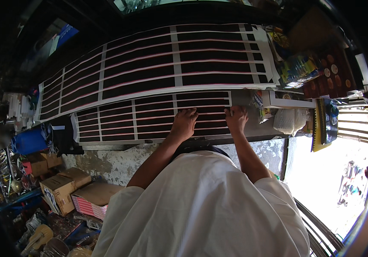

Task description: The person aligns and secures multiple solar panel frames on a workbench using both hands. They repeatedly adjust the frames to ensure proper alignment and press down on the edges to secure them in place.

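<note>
sheet: we press the dark striped sheet (149,118), pink lines, white borders
hands: left hand (184,123), right hand (236,118) flat, fingers together
around: bigger sheet (158,60) behind; cardboard boxes (59,188) lower left

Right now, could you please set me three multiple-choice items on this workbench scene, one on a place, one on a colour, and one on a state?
1. Where do both hands rest?
A. On the smaller, nearer dark sheet with pale grid lines
B. On the brown cardboard box
C. On the blue plastic container

2. What colour is the person's shirt?
A. Red
B. White
C. Green

3. How does the left hand lie?
A. Clenched round a tool
B. Raised in the air
C. Palm down, flat on the sheet

Answers:
1. A: the left hand and right hand both press on the nearer dark sheet, at its right end.
2. B: the shirt is plainly white.
3. C: its fingers are spread on the sheet, and no tool shows.
</note>
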`<state>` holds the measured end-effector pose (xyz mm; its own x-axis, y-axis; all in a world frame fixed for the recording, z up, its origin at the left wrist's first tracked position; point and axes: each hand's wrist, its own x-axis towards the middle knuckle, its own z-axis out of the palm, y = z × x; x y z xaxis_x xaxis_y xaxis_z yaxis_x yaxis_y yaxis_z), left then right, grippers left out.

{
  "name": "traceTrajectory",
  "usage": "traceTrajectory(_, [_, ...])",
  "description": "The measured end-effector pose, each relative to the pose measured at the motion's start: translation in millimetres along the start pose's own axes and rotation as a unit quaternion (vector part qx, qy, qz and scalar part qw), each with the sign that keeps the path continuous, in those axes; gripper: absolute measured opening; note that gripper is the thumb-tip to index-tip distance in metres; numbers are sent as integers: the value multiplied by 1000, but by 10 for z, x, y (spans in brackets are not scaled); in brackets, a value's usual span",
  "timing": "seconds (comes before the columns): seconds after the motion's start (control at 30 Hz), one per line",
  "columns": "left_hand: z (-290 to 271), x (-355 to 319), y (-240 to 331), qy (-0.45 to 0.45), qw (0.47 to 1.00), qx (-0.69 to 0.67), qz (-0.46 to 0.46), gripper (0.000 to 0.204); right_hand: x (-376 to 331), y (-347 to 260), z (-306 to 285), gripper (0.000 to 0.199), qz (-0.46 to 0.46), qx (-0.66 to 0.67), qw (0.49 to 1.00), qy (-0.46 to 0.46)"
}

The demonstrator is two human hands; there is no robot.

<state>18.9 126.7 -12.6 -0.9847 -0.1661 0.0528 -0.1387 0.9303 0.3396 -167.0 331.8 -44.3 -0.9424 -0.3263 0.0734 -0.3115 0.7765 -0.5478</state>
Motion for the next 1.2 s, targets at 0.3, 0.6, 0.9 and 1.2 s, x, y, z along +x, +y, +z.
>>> traceTrajectory(0.3, [-45,-7,2,10,1000,-10,8,39,66,4,45,10,27,-3,999,-32])
traceTrajectory(0.6, [-13,-6,-32,12,999,-30,14,41,129,3,12,7,30,-7,997,-64])
traceTrajectory(0.9, [7,-17,-28,26,999,-36,7,40,121,17,23,9,35,11,998,-50])
traceTrajectory(1.2, [-6,-15,-30,23,999,-34,13,40,119,56,52,7,39,14,999,-35])
